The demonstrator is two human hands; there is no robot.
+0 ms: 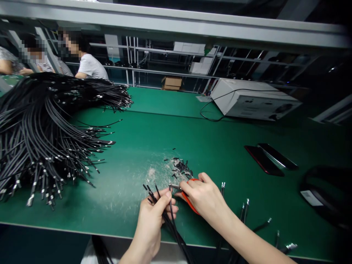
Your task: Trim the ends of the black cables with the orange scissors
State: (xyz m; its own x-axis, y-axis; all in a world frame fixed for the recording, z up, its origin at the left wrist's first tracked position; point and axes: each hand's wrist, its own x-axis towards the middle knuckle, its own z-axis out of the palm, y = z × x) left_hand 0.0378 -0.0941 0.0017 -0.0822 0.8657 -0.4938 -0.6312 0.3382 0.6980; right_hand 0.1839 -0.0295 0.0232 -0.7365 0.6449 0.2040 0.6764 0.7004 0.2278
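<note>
My left hand [154, 214] is closed around several black cables [173, 228], their ends poking up past the thumb and fingers. One cable end stands apart between the thumb and forefinger. Red-handled scissors [189, 205] are gripped in my right hand [205, 196], and their small metal blades meet that cable's tip. I cannot make out whether the blades are fully closed. Just beyond the hands lies a small pile of cut black sheath pieces [181, 167], with pale thread-like scraps [151, 174] scattered around it on the green table [154, 135].
A big heap of black cables [41, 121] covers the left side. More cable ends [246, 209] stick up at the front right. Two dark phones [264, 159] lie at right, near a black object with a white label [312, 198]. Behind stands a white machine [253, 99]. People [92, 66] sit far left.
</note>
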